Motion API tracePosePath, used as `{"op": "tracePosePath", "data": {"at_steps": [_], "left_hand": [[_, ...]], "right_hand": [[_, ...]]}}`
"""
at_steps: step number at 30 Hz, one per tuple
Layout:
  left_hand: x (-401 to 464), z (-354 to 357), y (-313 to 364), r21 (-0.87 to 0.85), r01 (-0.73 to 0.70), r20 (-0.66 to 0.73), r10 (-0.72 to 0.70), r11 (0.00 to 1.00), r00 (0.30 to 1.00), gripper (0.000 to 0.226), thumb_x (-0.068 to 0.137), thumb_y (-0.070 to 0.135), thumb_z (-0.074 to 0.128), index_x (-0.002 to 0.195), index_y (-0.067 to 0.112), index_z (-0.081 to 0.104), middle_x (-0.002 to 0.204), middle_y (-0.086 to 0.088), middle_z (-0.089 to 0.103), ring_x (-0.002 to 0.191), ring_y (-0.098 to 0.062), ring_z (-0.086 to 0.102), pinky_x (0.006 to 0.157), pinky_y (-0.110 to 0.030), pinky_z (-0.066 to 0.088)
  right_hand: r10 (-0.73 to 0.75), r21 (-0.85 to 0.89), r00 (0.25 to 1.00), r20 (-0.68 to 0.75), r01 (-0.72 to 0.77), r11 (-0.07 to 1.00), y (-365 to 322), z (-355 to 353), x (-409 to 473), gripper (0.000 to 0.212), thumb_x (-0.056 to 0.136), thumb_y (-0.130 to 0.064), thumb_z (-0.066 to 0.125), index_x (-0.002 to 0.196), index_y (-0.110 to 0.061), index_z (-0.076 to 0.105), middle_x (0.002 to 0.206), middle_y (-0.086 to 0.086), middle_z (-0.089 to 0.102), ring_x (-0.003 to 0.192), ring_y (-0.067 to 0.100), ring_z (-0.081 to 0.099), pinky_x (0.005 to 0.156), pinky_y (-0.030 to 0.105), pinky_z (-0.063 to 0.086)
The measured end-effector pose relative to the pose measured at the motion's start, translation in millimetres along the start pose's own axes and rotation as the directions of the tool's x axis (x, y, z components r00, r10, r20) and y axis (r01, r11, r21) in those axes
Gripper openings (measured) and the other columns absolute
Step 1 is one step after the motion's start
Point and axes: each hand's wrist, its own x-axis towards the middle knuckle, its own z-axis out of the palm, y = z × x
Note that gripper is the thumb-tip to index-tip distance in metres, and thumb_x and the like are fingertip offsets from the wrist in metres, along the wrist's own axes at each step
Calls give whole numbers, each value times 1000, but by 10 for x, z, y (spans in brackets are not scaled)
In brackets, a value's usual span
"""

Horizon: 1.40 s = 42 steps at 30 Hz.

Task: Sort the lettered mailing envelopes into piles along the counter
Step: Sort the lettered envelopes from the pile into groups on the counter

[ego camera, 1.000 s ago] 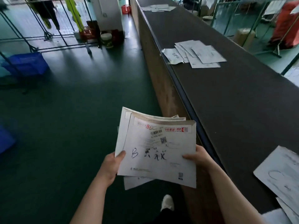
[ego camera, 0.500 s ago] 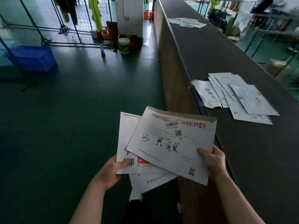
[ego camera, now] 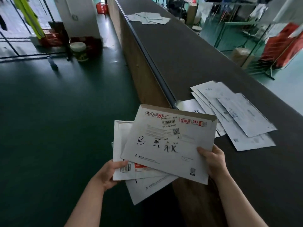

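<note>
2 hands, B envelope (ego camera: 165, 145), 2 counter piles (ego camera: 232, 115)

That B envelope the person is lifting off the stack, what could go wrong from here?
1. The right hand pinches the B envelope only at one edge, so it could slip and drop to the floor.
2. The left hand holds a fanned stack by one side; loose envelopes might slide out.
3. The near pile is already spread out, one piece overhanging the counter edge; another toss could knock it off.
</note>
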Motion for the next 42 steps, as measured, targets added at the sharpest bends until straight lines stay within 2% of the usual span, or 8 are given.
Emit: {"op": "tracePosePath", "data": {"at_steps": [6,14,20,27,30,35,39,42], "left_hand": [[1460,326,1113,285,18,-98,10,958,995,34,97,-7,50,129,-2,57,120,-26,70,110,-42,69,98,-61,51],[2813,924,2520,394,-51,-40,73,918,997,30,97,-10,48,123,-2,60,113,-23,73,104,-39,71,80,-48,59],[3748,1140,2942,423,31,25,-46,906,999,34,97,-9,47,128,0,60,121,-23,71,108,-39,70,84,-50,58],[4571,1316,3583,527,116,174,-240,842,955,29,97,-8,48,122,1,59,113,-24,73,101,-41,72,81,-52,62],[4965,1302,3988,594,150,243,-354,790,903,35,93,-6,54,128,0,55,117,-29,69,108,-49,67,82,-55,61],[5464,1343,4352,698,208,273,-523,685,807,38,90,-6,57,128,-4,55,117,-31,68,108,-49,67,84,-54,61],[5873,1411,4415,760,241,258,-619,604,741,45,87,-6,64,130,-2,54,120,-31,67,112,-50,65,93,-59,56],[5982,1508,4396,800,231,238,-647,554,725,38,90,-8,58,128,-1,55,116,-29,70,108,-47,68,91,-57,57]], "right_hand": [[94,181,991,-92,-76,981,-327,235,1377,30,92,0,69,119,-13,67,105,13,77,90,37,76,80,55,62],[89,258,956,-278,-15,966,-1020,317,2603,26,90,1,69,111,-16,70,102,9,77,88,34,74,77,48,61],[94,228,831,-548,40,973,-1398,-91,3303,23,89,0,72,95,-22,69,112,11,74,88,30,71,88,47,58],[14,174,698,-716,159,972,-2138,-229,4041,37,89,2,71,124,-7,66,111,8,69,84,19,67,77,32,60],[72,146,599,-797,75,986,-2252,-228,4348,39,88,-5,75,127,-8,65,119,8,70,97,25,67,92,39,58],[213,89,463,-860,-276,957,-1878,-71,4340,73,89,-35,77,150,-15,43,141,11,58,120,35,62,100,44,52],[316,140,494,-810,-360,922,-1343,369,4046,45,95,-40,70,130,-14,62,123,11,69,102,28,65,79,39,53],[411,201,513,-753,-415,887,-946,749,3827,26,95,-44,69,104,-20,73,100,7,76,87,26,69,80,43,60]]}}
